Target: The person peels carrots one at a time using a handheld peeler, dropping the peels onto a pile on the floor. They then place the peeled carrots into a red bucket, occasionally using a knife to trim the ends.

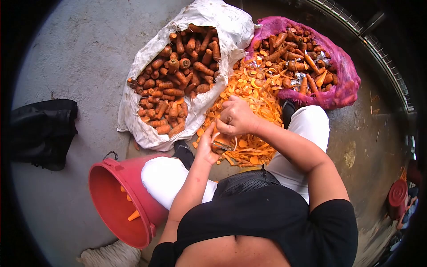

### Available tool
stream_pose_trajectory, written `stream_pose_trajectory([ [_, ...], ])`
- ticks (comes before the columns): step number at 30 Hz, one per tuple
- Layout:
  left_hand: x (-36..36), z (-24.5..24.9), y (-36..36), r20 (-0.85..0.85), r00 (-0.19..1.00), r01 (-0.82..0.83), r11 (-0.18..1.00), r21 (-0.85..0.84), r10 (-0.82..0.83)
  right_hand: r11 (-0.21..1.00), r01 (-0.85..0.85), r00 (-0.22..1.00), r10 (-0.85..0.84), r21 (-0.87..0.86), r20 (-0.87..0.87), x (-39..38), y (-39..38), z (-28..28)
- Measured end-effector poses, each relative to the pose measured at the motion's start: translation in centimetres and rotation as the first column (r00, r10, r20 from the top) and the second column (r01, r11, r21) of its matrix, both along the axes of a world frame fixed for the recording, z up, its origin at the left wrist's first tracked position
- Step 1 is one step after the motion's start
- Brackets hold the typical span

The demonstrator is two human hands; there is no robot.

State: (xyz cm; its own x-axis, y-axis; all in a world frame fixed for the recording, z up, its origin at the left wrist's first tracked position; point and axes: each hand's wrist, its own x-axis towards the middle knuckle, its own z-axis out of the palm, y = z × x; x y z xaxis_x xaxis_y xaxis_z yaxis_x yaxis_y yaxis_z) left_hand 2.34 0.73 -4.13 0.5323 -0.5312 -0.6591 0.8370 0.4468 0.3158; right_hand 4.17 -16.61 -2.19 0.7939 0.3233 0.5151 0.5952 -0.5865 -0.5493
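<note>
Centre frame, mid-peel by the look: left hand [205, 147] curled tight round carrot [218, 151], right hand [235, 118] fisted on peeler [223, 144] over peelings [255, 98]; next stroke likely needs the carrot turned.

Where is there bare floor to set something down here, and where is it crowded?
Bare concrete floor lies between the black bag and the white sack, and right of the pink mesh bag. Crowded: peelings fill the gap between the sacks.

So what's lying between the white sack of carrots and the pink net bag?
A heap of orange carrot peelings and round slices, shown in the head view.
</note>
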Motion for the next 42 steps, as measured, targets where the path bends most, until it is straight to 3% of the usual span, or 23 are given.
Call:
stream_pose_trajectory([
  [6, 0.3, 2.3, -0.2, 0.063, 0.998, -0.037, 0.996, 0.081, 0.032, 0.985, 0.004, 0.998, 0.006, 0.170, -0.059, 0.5, 0.8, -1.0],
  [9, -0.3, 2.0, 0.5, 0.232, 0.971, 0.028, 0.989, 0.145, -0.062, 0.988, 0.147, 0.939, -0.124, 0.046, -0.321, 2.5, -0.6, -2.6],
  [10, -0.8, 2.0, 0.9, 0.135, 0.984, 0.097, 0.986, 0.137, -0.115, 0.980, 0.173, 0.887, -0.198, -0.098, -0.416, 3.7, -2.3, -1.9],
  [12, -1.6, 2.9, 1.0, 0.170, 0.968, 0.171, 0.980, 0.105, -0.187, 0.873, 0.345, 0.930, -0.368, -0.345, -0.004, 6.0, -5.6, -5.8],
  [13, -1.9, 3.7, 0.4, 0.187, 0.965, 0.159, 0.978, 0.137, -0.183, 0.812, 0.416, 0.857, -0.501, -0.408, -0.122, 6.2, -6.5, -6.1],
  [15, -1.3, 3.5, 0.3, 0.151, 0.980, 0.111, 0.986, 0.124, -0.129, 0.765, 0.548, 0.756, -0.626, -0.339, -0.191, 6.5, -6.8, -5.7],
  [16, -1.0, 3.3, 0.3, 0.133, 0.987, 0.078, 0.990, 0.116, -0.093, 0.717, 0.593, 0.726, -0.673, -0.367, -0.142, 6.2, -6.4, -5.1],
  [19, 0.1, 1.3, 1.3, 0.096, 0.995, 0.033, 0.999, 0.001, -0.033, 0.860, 0.484, 0.787, -0.510, -0.165, -0.347, 5.2, -4.4, -3.3],
  [21, 0.4, -0.4, 1.3, 0.092, 0.995, 0.027, 0.998, 0.049, -0.032, 0.931, 0.365, 0.844, -0.332, -0.004, -0.421, 4.0, -2.8, -2.0],
  [23, 0.5, -1.1, 1.0, 0.067, 0.998, 0.012, 0.994, 0.112, -0.020, 0.979, 0.199, 0.970, -0.191, 0.034, -0.152, 2.6, -1.5, -0.9],
  [26, 0.4, -0.1, 0.2, -0.046, 0.996, -0.065, 0.988, 0.143, 0.073, 0.991, 0.068, 0.997, -0.064, 0.117, -0.039, 0.8, 0.1, 0.2],
  [30, 0.0, 0.7, -0.3, -0.071, 0.996, -0.048, 0.988, 0.147, 0.059, 0.999, 0.038, 0.999, -0.038, -0.006, 0.023, 0.2, 0.3, 0.6],
  [36, 0.0, 0.7, 0.0, 0.027, 0.999, -0.020, 0.995, 0.098, 0.018, 0.995, 0.011, 1.000, -0.013, 0.101, 0.019, 0.5, 0.6, -0.3],
  [40, 0.3, 3.6, -1.0, 0.035, 0.995, -0.099, 0.976, 0.196, 0.094, 0.989, 0.035, 0.995, -0.022, 0.142, -0.093, 0.9, 1.0, -0.9],
  [42, 0.6, 2.3, -0.2, 0.112, 0.992, -0.084, 0.967, 0.240, 0.058, 0.991, 0.058, 0.988, -0.040, 0.123, -0.148, 1.7, 1.2, -2.2],
])
